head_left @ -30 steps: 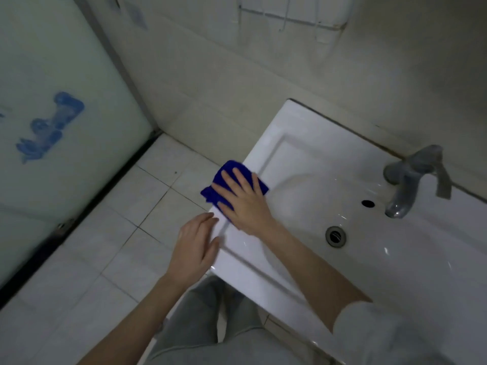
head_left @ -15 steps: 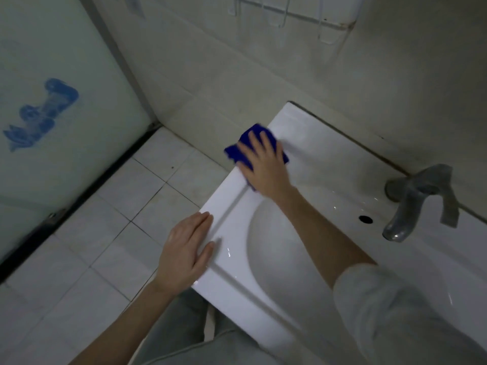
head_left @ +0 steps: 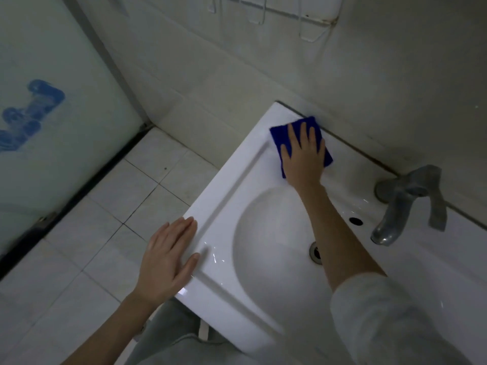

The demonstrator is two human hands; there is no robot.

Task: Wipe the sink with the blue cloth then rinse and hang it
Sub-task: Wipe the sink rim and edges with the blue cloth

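The blue cloth [head_left: 279, 137] lies flat on the far left corner of the sink [head_left: 229, 185], on the ledge between the bowl and the wall, its far edge close to the dark seam where the basin meets the tiles. The right hand [head_left: 303, 156] presses down on it with straight, spread fingers; nothing is pinched or curled, so the cloth is pinned under the palm, not gripped. It is folded into a thick pad, deep blue and fuzzy, showing past the fingertips on the far left and past the hand's right edge. Its long axis runs with the back ledge, from the far left corner towards the faucet [head_left: 403, 204]. That is the relation the next stroke likely turns on: the faucet sits to the right along the same ledge, well apart from the cloth, and the bowl with its drain [head_left: 315, 252] lies nearer the body. The left hand [head_left: 168, 259] rests flat on the near left corner of the rim, fingers together and holding nothing, well apart from the cloth. So the right hand is the one placed to sweep on. Rinsing and hanging are not yet begun.
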